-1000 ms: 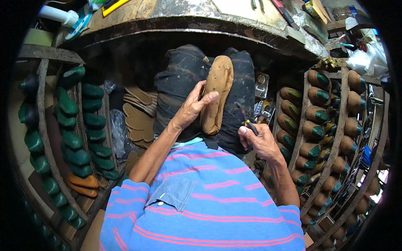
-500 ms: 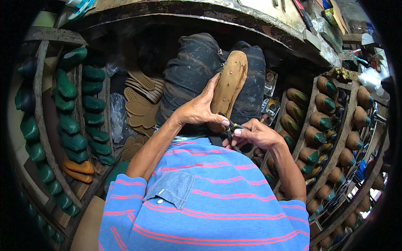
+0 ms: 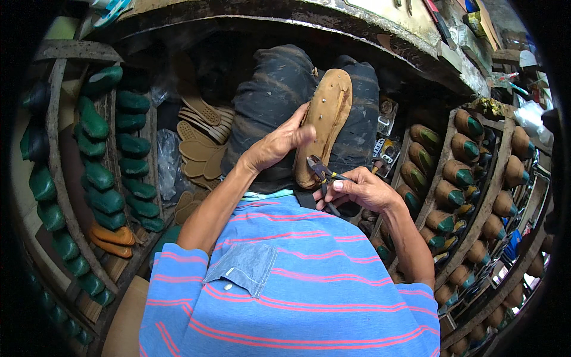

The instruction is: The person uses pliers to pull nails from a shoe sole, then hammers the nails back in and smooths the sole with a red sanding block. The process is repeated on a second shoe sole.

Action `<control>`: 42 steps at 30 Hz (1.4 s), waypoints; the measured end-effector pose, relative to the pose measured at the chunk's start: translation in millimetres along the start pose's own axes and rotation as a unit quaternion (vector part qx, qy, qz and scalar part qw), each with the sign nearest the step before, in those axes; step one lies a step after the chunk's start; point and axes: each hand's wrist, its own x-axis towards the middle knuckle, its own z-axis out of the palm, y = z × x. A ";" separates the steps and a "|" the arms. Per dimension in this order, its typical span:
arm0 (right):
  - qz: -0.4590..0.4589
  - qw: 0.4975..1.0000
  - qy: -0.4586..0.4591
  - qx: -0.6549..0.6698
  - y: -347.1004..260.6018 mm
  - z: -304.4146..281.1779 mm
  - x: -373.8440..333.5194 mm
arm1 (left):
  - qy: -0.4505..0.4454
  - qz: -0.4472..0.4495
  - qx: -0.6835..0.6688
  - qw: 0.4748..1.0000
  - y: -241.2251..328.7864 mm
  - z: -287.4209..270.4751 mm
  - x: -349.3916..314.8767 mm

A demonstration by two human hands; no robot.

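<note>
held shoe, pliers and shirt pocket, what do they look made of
Held shoe: probably leather or similar, matte tan, wrinkled along its edge. Pliers: grey metal head, slightly shiny; dark, yellow-marked handles, perhaps plastic-coated. Shirt pocket: likely denim, matte, given its faded blue and pale stitching.

Dressed in a blue shirt (image 3: 333, 268) with short sleeves (image 3: 173, 288), paired pink stripes (image 3: 309, 309), a denim pocket (image 3: 247, 268) and a white button (image 3: 228, 287) just beside that pocket, and in dark, pale-flecked trousers (image 3: 270, 89) beyond it.

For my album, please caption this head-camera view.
Left hand holds a tan shoe form over the lap; right hand grips pliers at its near end.
</note>
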 end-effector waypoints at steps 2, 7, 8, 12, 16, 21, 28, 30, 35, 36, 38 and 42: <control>-0.006 1.000 0.000 0.005 -0.3 2.3 -0.8 | 0.029 0.000 0.017 0.999 -0.8 6.3 3.0; -0.016 1.000 0.005 0.011 5.9 1.1 6.1 | 0.036 0.003 -0.065 0.997 -1.3 16.0 5.2; -0.023 0.999 -0.017 0.027 9.2 1.5 10.2 | 0.037 0.017 -0.067 0.997 -2.0 16.6 7.1; -0.015 0.944 -0.148 0.294 24.2 11.2 30.2 | 0.072 0.027 -0.191 0.979 -8.1 20.5 17.2; -0.048 0.840 -0.242 0.483 22.0 30.9 34.0 | 0.087 0.048 -0.194 0.976 -13.3 23.5 21.3; -0.111 0.993 0.050 0.003 -22.6 31.4 6.1 | 0.074 0.044 -0.171 0.981 -14.2 24.3 17.0; 0.006 0.999 0.038 -0.018 -56.0 19.9 -4.7 | 0.064 0.037 -0.133 0.988 -12.4 24.6 12.0; 0.028 0.998 0.047 -0.043 -56.2 16.3 -6.5 | 0.067 0.037 -0.131 0.988 -12.1 25.2 11.1; 0.011 0.999 0.023 -0.033 -52.7 11.5 -8.5 | 0.074 0.026 -0.129 0.989 -11.4 24.8 11.7; 0.001 0.999 0.016 -0.029 -52.0 11.8 -7.6 | 0.077 0.020 -0.120 0.990 -11.3 24.6 11.8; -0.004 0.999 0.011 -0.031 -51.1 13.1 -6.0 | 0.081 0.021 -0.110 0.990 -11.1 23.7 12.2; 0.002 0.998 0.042 -0.035 -44.9 15.8 1.1 | 0.070 -0.004 -0.101 0.992 -11.3 21.9 11.8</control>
